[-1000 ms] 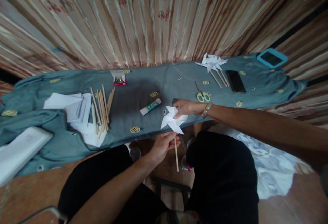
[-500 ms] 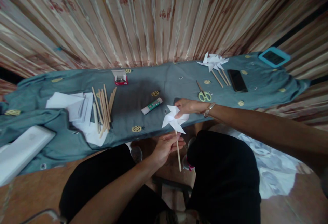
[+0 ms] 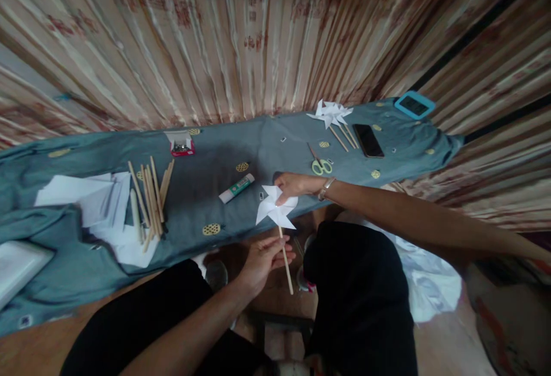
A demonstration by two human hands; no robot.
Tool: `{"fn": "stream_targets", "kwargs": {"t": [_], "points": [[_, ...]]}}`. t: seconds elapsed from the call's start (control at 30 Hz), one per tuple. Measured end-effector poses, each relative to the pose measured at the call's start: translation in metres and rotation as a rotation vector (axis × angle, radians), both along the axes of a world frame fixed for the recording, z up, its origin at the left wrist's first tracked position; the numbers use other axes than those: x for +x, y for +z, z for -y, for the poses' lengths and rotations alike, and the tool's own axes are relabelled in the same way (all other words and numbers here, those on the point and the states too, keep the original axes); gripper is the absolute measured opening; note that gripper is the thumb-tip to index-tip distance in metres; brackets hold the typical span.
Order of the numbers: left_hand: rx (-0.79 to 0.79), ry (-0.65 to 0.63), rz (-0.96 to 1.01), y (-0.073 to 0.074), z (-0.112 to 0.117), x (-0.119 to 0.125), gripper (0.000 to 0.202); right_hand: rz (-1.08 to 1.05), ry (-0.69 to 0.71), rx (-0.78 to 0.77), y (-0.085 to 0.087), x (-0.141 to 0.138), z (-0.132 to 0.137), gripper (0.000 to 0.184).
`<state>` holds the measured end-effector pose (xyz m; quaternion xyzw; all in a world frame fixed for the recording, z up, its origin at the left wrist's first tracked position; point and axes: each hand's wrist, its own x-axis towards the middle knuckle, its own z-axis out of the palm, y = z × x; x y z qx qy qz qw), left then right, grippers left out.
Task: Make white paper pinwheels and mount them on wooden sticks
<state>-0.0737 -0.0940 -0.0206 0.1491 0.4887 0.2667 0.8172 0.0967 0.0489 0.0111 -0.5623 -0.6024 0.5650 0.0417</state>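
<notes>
A white paper pinwheel [image 3: 272, 210] on a wooden stick [image 3: 287, 267] is held over the near edge of the cloth-covered table. My left hand [image 3: 264, 258] is closed around the stick below the blades. My right hand [image 3: 290, 185] grips the paper blades from above, its thumb near the centre. A glue stick [image 3: 236, 188] lies on the cloth left of the pinwheel. Behind my right hand are green-handled scissors [image 3: 321, 166]. Whatever fastens the blades at the centre is too small to make out.
Finished pinwheels [image 3: 330, 114] lie at the back right beside a black phone [image 3: 368, 140] and a blue-framed device [image 3: 415, 105]. Wooden sticks [image 3: 152, 195] and paper sheets [image 3: 81, 195] are on the left, and a red box of small metal pieces [image 3: 181, 145] stands behind them.
The view has shifted, so the table and its things appear further left. Both hands still hold the pinwheel in nearly the same pose.
</notes>
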Motion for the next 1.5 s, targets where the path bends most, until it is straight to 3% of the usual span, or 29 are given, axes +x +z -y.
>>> {"fn": "stream_targets", "kwargs": {"t": [0.37, 0.6, 0.8, 0.83, 0.93, 1.07, 1.23, 1.5], "points": [[0.073, 0.008, 0.022, 0.011, -0.008, 0.003, 0.021, -0.152, -0.042, -0.033, 0.006, 0.014, 0.0, 0.035], [0.121, 0.013, 0.052, 0.011, -0.016, 0.004, 0.029, -0.222, -0.124, 0.04, 0.019, 0.021, -0.006, 0.038], [0.179, 0.043, 0.069, 0.02, -0.032, 0.009, 0.019, -0.39, -0.506, 0.272, 0.029, 0.038, 0.001, 0.046], [0.192, 0.051, 0.069, 0.022, -0.035, 0.01, 0.017, -0.438, -0.627, 0.34, 0.028, 0.041, 0.005, 0.048], [0.245, 0.081, 0.082, 0.029, -0.046, 0.013, 0.017, -0.588, -0.885, 0.491, 0.02, 0.047, 0.016, 0.047], [0.307, 0.114, 0.103, 0.036, -0.06, 0.017, 0.024, -0.714, -1.061, 0.516, 0.0, 0.042, 0.031, 0.041], [0.357, 0.171, 0.098, 0.041, -0.072, 0.023, 0.038, -0.827, -1.035, 0.346, -0.015, 0.03, 0.044, 0.039], [0.393, 0.148, 0.05, 0.033, -0.078, 0.035, 0.045, -0.862, -0.832, 0.25, -0.012, 0.021, 0.049, 0.033]]}}
